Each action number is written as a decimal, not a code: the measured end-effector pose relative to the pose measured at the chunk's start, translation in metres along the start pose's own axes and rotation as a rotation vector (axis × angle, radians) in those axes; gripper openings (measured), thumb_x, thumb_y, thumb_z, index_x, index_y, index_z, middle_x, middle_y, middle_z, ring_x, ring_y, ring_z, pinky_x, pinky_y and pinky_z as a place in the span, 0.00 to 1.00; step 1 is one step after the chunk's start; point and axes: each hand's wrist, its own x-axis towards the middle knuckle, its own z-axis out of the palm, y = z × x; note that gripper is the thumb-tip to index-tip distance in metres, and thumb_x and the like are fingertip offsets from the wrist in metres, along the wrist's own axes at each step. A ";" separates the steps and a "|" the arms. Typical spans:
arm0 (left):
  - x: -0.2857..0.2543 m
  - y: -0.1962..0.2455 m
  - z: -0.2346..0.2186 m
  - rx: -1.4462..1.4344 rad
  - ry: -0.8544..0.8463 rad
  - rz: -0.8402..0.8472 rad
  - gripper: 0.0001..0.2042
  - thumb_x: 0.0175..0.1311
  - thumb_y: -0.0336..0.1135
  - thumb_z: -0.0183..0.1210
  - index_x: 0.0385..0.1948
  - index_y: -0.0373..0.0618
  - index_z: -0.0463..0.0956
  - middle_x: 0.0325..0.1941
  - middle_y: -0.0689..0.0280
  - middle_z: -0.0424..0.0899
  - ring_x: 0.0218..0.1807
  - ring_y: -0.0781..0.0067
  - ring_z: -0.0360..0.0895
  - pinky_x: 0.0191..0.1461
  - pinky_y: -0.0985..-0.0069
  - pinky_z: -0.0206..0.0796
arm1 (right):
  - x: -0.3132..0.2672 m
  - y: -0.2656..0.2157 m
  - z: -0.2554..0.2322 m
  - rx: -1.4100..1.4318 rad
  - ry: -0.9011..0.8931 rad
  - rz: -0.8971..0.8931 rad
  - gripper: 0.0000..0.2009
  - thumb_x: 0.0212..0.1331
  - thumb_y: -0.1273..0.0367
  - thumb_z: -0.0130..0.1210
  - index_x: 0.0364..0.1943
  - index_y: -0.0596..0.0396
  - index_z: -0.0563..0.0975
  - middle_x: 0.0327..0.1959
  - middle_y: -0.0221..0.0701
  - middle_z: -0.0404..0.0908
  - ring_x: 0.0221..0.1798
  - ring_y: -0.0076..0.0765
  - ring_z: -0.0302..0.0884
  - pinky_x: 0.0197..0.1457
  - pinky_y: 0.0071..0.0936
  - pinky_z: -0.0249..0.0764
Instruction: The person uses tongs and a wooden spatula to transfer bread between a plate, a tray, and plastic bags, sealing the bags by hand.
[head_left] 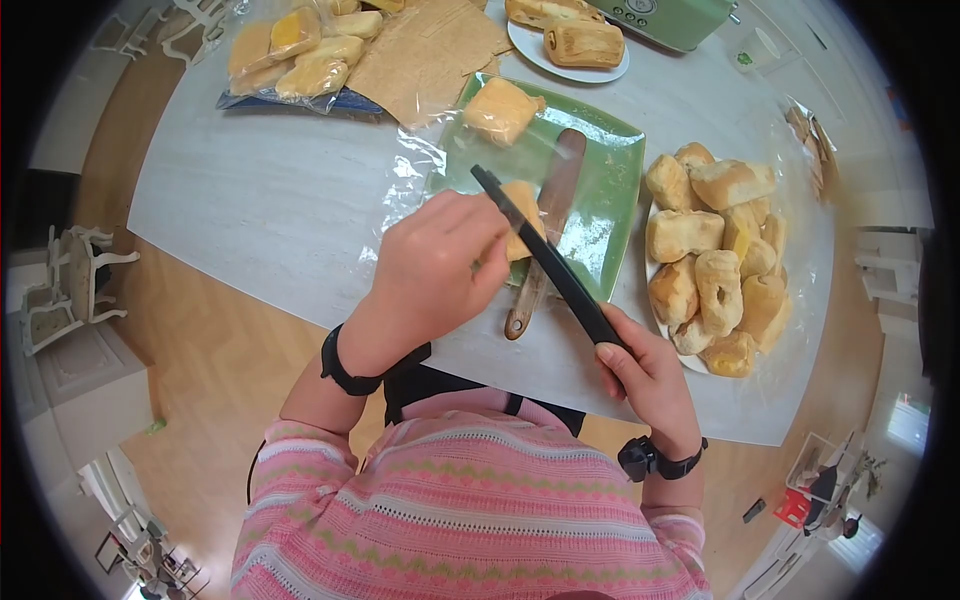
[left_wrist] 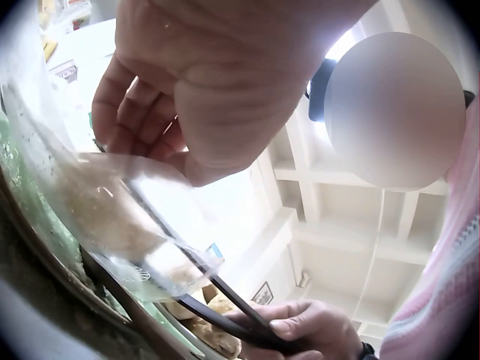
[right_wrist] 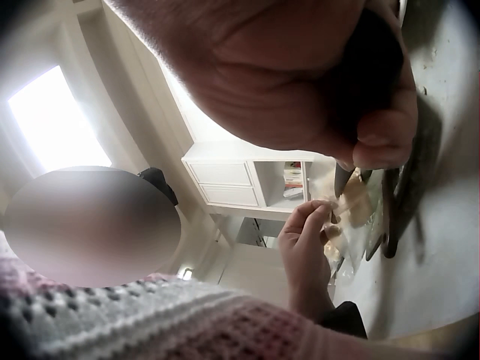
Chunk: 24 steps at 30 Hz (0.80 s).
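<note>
In the head view, my left hand [head_left: 435, 265] is above the near left side of a green square plate [head_left: 610, 200], and its fingertips pinch a clear plastic bag [left_wrist: 180, 262]. A pale bread piece [head_left: 525, 200] shows through the film, just past the fingers. My right hand [head_left: 650, 370] grips long black tongs [head_left: 570, 285] at one end. Their two arms run apart in the left wrist view, reaching toward the bag. Beneath them a long brown flat utensil [head_left: 570, 165] with a hole in its handle lies across the plate. Another bread piece [head_left: 500, 110] rests at the plate's far corner.
A white platter [head_left: 652, 275] heaped with several breads [head_left: 725, 195] stands on the right. Bagged breads [head_left: 310, 60] and brown paper [head_left: 430, 55] lie at the back left. Behind are a white plate [head_left: 545, 62] with two rolls and a green appliance [head_left: 675, 20].
</note>
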 end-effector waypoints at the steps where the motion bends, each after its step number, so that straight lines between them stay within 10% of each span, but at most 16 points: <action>1: -0.001 0.003 -0.002 -0.098 -0.063 -0.003 0.07 0.51 0.21 0.62 0.32 0.39 0.78 0.33 0.60 0.83 0.33 0.60 0.81 0.36 0.70 0.73 | 0.002 -0.003 -0.001 -0.081 0.016 -0.001 0.23 0.68 0.72 0.55 0.67 0.59 0.71 0.21 0.25 0.73 0.23 0.18 0.69 0.27 0.22 0.67; 8: -0.010 -0.002 -0.008 -0.241 -0.115 -0.093 0.07 0.50 0.19 0.62 0.31 0.39 0.77 0.33 0.62 0.83 0.32 0.65 0.77 0.36 0.74 0.70 | 0.014 0.000 0.006 -0.420 0.155 -0.256 0.22 0.63 0.74 0.58 0.63 0.61 0.73 0.41 0.48 0.83 0.41 0.56 0.80 0.47 0.35 0.75; 16: -0.009 -0.005 -0.012 -0.233 -0.005 -0.222 0.05 0.53 0.22 0.62 0.29 0.41 0.76 0.29 0.62 0.81 0.30 0.62 0.78 0.34 0.70 0.70 | -0.017 -0.006 -0.017 -0.346 0.276 -0.209 0.22 0.62 0.76 0.59 0.62 0.59 0.75 0.26 0.36 0.73 0.21 0.28 0.68 0.28 0.25 0.68; 24: -0.011 -0.004 -0.012 -0.237 0.029 -0.233 0.05 0.53 0.21 0.62 0.29 0.41 0.76 0.29 0.62 0.81 0.31 0.62 0.79 0.35 0.71 0.70 | -0.030 -0.016 -0.032 -0.591 0.124 -0.218 0.22 0.58 0.74 0.62 0.58 0.60 0.78 0.39 0.48 0.83 0.39 0.56 0.80 0.42 0.38 0.76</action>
